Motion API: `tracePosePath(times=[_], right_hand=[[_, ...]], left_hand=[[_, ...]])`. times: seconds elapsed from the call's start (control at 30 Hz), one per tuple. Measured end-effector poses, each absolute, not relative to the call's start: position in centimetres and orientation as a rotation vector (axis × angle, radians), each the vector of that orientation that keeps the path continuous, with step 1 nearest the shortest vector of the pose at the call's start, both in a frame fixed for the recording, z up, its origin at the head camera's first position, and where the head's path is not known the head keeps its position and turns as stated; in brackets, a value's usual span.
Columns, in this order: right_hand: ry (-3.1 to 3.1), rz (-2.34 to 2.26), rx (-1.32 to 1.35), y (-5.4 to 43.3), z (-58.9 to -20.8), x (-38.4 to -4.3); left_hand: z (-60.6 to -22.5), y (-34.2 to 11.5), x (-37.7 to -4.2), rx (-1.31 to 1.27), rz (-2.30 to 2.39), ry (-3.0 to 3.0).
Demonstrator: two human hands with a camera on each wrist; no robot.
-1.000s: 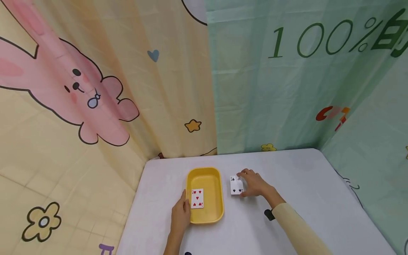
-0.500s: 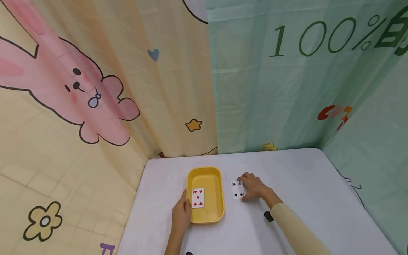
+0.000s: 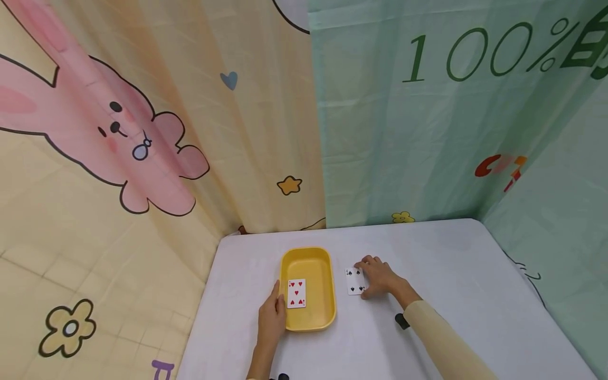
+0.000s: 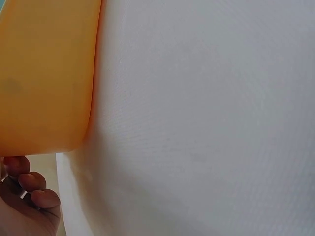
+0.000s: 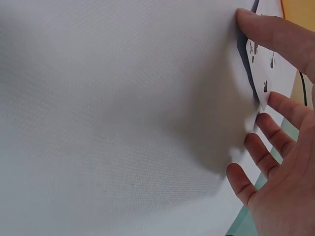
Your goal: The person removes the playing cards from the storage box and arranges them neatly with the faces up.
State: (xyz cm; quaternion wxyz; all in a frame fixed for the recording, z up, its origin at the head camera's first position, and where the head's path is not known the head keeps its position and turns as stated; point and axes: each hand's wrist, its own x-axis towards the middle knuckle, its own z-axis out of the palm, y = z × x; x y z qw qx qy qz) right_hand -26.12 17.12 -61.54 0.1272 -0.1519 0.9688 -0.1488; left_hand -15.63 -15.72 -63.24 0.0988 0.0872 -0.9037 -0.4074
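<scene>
Backdrop: yellow curtain (image 3: 266, 132) at left and far left, green curtain (image 3: 370, 132) at far right and right, both just past the table.
White table (image 3: 475, 295): flat. Far edge runs behind the tray, left edge is past the left hand. Most room is to the right; gap between tray and spade card is narrow.
Yellow tray (image 3: 319, 301): left half of table, long axis near-far, low walls. Looks like light, fairly stiff plastic; take it by rim or wall. Right wall stands between the spade card and the tray floor.
Right hand (image 3: 378, 276): right of tray, thumb at the spade card's near end, index at its far end, card held between. Other fingers fanned, nothing in them.
Left hand (image 3: 272, 319): on the tray's left wall, fingers curled, holding it.
Spade card (image 3: 353, 283): right of tray, face up, edge bowed off the table. Partly covered, rank not certain. Should be very light, thin, springy, slick; creases if squeezed hard. Near and far edges are the right hold, light pressure.
Heart card (image 3: 296, 293): five, face up in tray, by the left wall. Likely same handling; lies flat, so edges harder to get under.
Black item (image 3: 401, 321): small, at right wrist; can't tell what.
</scene>
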Motion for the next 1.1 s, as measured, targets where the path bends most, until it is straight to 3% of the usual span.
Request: tracePosePath(times=[1.1], right_hand=[[2.863, -0.534, -0.495, 18.8, -61.9, -24.8]], left_hand=[[-63.3, -16.1, -15.7, 0.326, -1.298, -2.673]])
